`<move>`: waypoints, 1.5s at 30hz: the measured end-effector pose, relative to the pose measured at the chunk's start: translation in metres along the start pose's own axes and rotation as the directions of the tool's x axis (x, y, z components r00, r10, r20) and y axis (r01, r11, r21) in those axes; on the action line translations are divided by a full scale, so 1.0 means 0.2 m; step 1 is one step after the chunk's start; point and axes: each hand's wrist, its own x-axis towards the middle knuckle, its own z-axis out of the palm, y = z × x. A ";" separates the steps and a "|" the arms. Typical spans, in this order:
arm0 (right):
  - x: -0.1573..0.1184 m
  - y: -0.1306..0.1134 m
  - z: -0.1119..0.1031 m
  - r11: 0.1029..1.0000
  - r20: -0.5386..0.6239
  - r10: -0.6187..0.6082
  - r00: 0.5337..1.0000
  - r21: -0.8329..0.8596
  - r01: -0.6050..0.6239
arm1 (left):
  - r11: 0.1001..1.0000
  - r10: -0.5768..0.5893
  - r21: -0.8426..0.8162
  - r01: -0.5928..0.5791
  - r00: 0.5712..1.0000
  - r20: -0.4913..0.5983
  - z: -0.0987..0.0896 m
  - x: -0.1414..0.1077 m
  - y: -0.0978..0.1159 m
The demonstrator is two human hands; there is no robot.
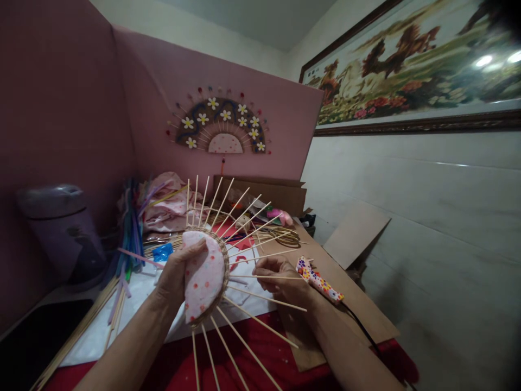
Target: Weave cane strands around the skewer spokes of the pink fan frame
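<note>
A half-round piece (205, 277) covered in pink dotted cloth, with a woven rim along its curve, is held upright over the table. Thin wooden sticks fan out from the rim. My left hand (175, 274) grips the straight side, its thumb lying on the cloth. At the right, my right hand (279, 274) has its fingers pinched together among the sticks, on a thin cane strand (254, 247) that loops up behind them. Beside my right wrist lies a flower-patterned wrapped tool (319, 279) with a black cord.
A finished-looking fan with white flowers (226, 117) hangs on the pink board (285, 108). Coloured strips (132, 228), crumpled pink cloth (166, 203) and a blue packet (163, 252) lie at the left. Brown cardboard (358, 309) covers the table's right side. A lidded container (67, 233) stands far left.
</note>
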 end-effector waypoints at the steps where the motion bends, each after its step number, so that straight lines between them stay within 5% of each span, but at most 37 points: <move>1: 0.00 0.00 0.00 1.000 0.001 -0.003 1.000 -0.003 0.003 | 1.000 -0.007 0.000 0.007 1.000 0.004 0.00 0.00 0.00; 21: -0.01 -0.08 -0.02 0.961 -0.252 -0.241 0.937 0.069 0.266 | 0.998 -0.018 -0.060 0.019 1.000 0.016 -0.01 0.02 -0.01; 28: 0.04 -0.03 -0.03 0.901 -0.407 -0.425 0.808 -0.270 0.338 | 0.995 -0.088 -0.052 0.089 0.996 0.020 0.01 0.02 -0.01; 34: 0.02 -0.05 -0.05 0.654 -0.280 -0.665 0.692 -0.667 0.358 | 0.993 -0.093 -0.075 0.091 0.996 -0.018 0.02 0.03 0.00; 36: -0.01 -0.11 -0.11 0.640 -0.337 -0.686 0.645 -0.701 0.314 | 0.994 -0.086 -0.076 0.084 0.996 -0.032 0.01 0.04 0.01; 39: -0.10 -0.20 -0.25 0.645 -0.464 -0.628 0.625 -0.759 0.084 | 0.992 -0.078 -0.102 0.075 0.996 -0.033 0.00 0.04 0.02; 43: -0.21 -0.23 -0.46 0.379 -0.506 -0.372 0.778 -0.848 -0.371 | 0.990 -0.050 -0.136 0.046 0.998 -0.024 0.01 0.03 0.03; 45: -0.26 -0.19 -0.52 0.218 -0.481 -0.222 0.848 -0.872 -0.437 | 0.990 -0.044 -0.139 0.041 0.999 -0.021 0.01 0.03 0.04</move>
